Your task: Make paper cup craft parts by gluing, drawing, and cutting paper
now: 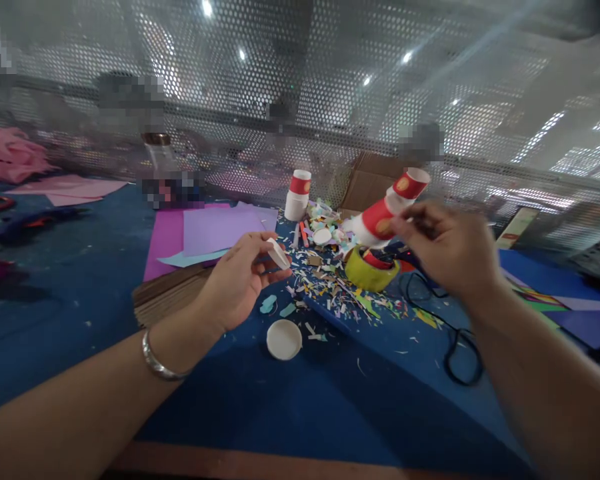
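Observation:
My left hand point(243, 277) is closed round the edge of a small white disc point(279, 254), which looks like the cut-off bottom of a paper cup. A second white cup bottom point(284, 340) lies on the blue table in front of me. My right hand point(447, 250) hovers at the right with thumb and fingers pinched together; what is between them, if anything, I cannot make out. Just behind its fingertips, red-and-white paper cups point(377, 221) lean at a tilt. Below them is a yellow roll point(371, 272) with something dark and red inside it.
Paper scraps point(337, 290) litter the middle of the table point(260, 413). Purple sheets point(215, 230) and brown cardboard point(170, 290) lie left, beyond my forearm. More paper cups point(299, 195) stand at the back. A black cable point(463, 357) loops at right. A perforated metal screen point(305, 80) rises behind.

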`<state>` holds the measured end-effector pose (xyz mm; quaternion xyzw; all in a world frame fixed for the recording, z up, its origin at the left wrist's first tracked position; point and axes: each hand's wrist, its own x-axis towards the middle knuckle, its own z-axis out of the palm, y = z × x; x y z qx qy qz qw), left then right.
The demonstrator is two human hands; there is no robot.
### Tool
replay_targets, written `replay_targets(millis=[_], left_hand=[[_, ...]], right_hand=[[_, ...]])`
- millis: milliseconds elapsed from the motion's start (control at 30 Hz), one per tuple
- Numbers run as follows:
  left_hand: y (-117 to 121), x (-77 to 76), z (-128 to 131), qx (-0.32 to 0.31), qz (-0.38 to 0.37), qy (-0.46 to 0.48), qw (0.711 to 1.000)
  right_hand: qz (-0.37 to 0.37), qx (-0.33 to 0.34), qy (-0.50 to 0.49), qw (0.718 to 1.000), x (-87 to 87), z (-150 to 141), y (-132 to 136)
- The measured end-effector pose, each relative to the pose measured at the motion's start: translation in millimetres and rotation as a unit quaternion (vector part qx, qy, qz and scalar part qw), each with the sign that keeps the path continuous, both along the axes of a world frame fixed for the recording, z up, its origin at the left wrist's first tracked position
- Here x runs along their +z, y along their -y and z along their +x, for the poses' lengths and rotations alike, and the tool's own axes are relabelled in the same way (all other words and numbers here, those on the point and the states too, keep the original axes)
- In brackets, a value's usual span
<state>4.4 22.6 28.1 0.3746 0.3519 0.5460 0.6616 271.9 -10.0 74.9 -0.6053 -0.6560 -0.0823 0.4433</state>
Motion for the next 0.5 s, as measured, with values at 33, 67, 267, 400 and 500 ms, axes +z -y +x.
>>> replay_targets(millis=[33, 67, 267, 400, 500], left_hand=[[0, -0.1, 0, -0.005, -0.011, 0.003, 1.000], [0, -0.3, 0, -0.010, -0.018, 0.005, 1.000], [-2, -3.8, -3, -0.038, -0.018, 0.001, 0.999], [-6, -6.8, -5, -0.047, -0.010, -0.002, 0.999], [-7, -8.1, -5, -0.054, -0.002, -0.004, 0.999]], right_hand=[[0.021, -0.046, 0.015, 0.999, 14.4, 9, -9], [0.038, -0.081, 0.015, 0.996, 28.3, 20, -19], [0.089, -0.193, -0.016, 0.977, 77.0, 82, -95], [0.026, -0.232, 0.025, 0.972, 71.6, 93, -124], [0.006, -0.237, 0.061, 0.970, 59.5, 97, -133]])
